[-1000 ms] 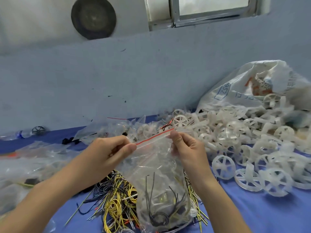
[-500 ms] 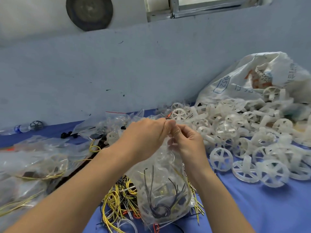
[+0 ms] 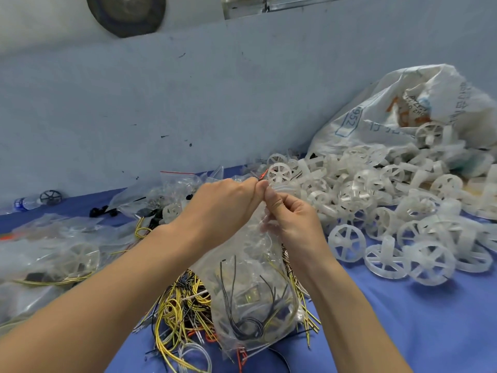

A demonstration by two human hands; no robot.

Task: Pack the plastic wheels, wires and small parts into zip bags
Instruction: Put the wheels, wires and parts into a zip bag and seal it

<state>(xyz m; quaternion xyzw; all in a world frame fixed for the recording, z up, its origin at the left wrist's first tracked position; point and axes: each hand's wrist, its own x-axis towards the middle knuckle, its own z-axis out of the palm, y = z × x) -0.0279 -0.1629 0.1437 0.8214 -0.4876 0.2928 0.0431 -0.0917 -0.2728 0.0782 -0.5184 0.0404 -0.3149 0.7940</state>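
Note:
A clear zip bag point(image 3: 250, 300) hangs upright in front of me with black wires and small parts at its bottom. My left hand point(image 3: 223, 208) and my right hand point(image 3: 290, 219) pinch its top edge, fingertips meeting at the right end of the zip strip. Under the bag lies a tangle of yellow and black wires point(image 3: 180, 313). A heap of white plastic wheels point(image 3: 390, 208) spreads over the blue cloth to the right.
A large white sack point(image 3: 398, 114) spills wheels at the back right. Filled clear bags point(image 3: 53, 254) lie at the left. More zip bags point(image 3: 172, 189) sit against the grey wall. A small bottle point(image 3: 24, 203) and a dark wheel point(image 3: 50, 197) lie far left.
My left hand slid right along the zip strip from its left end until it met my right hand. The bag mouth has gone from stretched wide to pinched together.

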